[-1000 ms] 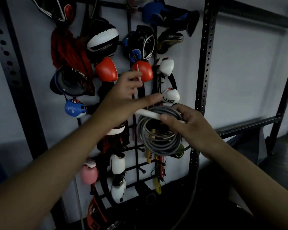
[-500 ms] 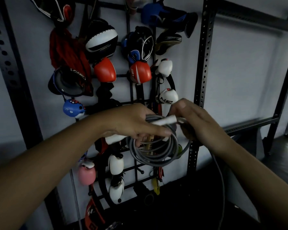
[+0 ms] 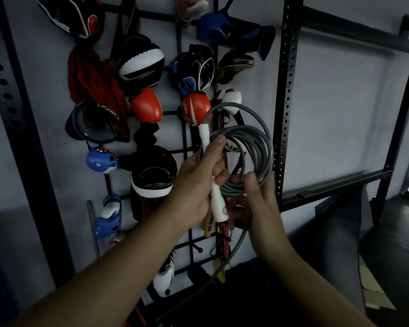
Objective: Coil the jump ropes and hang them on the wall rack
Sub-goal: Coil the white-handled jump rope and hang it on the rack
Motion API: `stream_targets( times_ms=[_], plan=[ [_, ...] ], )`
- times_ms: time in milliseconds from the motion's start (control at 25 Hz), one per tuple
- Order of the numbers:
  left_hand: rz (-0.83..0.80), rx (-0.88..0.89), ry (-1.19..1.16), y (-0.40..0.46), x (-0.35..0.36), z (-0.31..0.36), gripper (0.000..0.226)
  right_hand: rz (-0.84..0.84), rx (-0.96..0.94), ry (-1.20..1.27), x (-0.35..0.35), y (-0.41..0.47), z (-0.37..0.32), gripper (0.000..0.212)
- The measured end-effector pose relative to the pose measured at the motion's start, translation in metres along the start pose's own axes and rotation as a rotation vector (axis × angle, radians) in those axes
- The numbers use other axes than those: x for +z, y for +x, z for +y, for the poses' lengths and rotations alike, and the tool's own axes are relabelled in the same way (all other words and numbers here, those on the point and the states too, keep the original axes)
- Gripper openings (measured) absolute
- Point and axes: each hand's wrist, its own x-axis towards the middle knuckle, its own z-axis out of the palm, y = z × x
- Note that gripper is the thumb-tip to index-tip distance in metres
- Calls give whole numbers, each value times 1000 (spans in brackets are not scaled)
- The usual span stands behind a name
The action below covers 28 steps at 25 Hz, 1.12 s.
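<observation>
Left hand (image 3: pixel 196 182) clamps white handle (image 3: pixel 210 171) plus grey rope coil (image 3: pixel 248 159) — springy, light; right hand (image 3: pixel 255 204) fingers pinch lower loops — best pinched at crossing.

rope (image 3: pixel 257 147) — grey | handle (image 3: pixel 216 197) — white | gloves (image 3: pixel 147 106) — red | rack (image 3: pixel 187 152) — black
</observation>
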Motion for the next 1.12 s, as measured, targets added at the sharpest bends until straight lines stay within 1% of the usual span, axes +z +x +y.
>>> stream_targets(
  times_ms=[40, 120, 200, 280, 360, 440, 520, 640, 720, 760, 800, 880, 920, 1000, 1040, 1080, 1120],
  plan=[
    [28, 15, -29, -1, 3, -3, 41, -9, 40, 28, 5, -1, 1, 71],
    [87, 66, -19, -5, 7, -10, 43, -18, 85, 28, 16, -2, 0, 59],
    [180, 143, 96, -9, 10, -17, 40, 45, 130, 24, 27, -3, -1, 48],
    [260, 201, 181, -12, 11, -22, 36, 123, 133, 41, 34, -4, -1, 39],
    [274, 176, 186, -13, 9, -21, 36, 160, 91, 85, 35, -1, 0, 35],
    [251, 110, 224, -11, 0, -20, 37, 163, 77, 77, 30, 6, 0, 26],
    [183, 52, 299, -7, -17, -17, 38, 134, 68, -35, 18, 14, -1, 27],
    [29, 84, 367, -5, -43, 0, 42, 36, 48, -279, -1, 22, -9, 25],
    [-76, 123, 461, -5, -54, 28, 56, -76, 39, -439, -15, 27, -19, 22],
    [-150, 138, 561, -5, -57, 45, 68, -138, 15, -552, -21, 30, -24, 19],
    [-219, 159, 727, -5, -58, 61, 81, -196, -20, -671, -25, 33, -28, 17],
    [-334, 209, 1169, -5, -46, 85, 104, -280, -86, -873, -26, 38, -33, 12],
    [-385, 229, 1400, -6, -35, 90, 112, -304, -112, -932, -24, 40, -34, 11],
    [-500, 296, 1794, -7, -12, 80, 121, -325, -131, -937, -17, 41, -40, 8],
    [-542, 321, 1901, -7, -4, 72, 122, -335, -127, -920, -13, 41, -44, 10],
    [-559, 331, 1942, -5, -1, 62, 121, -346, -118, -918, -12, 40, -46, 20],
    [-547, 293, 1910, -1, -3, 55, 120, -343, -102, -909, -12, 39, -47, 26]
  ],
)
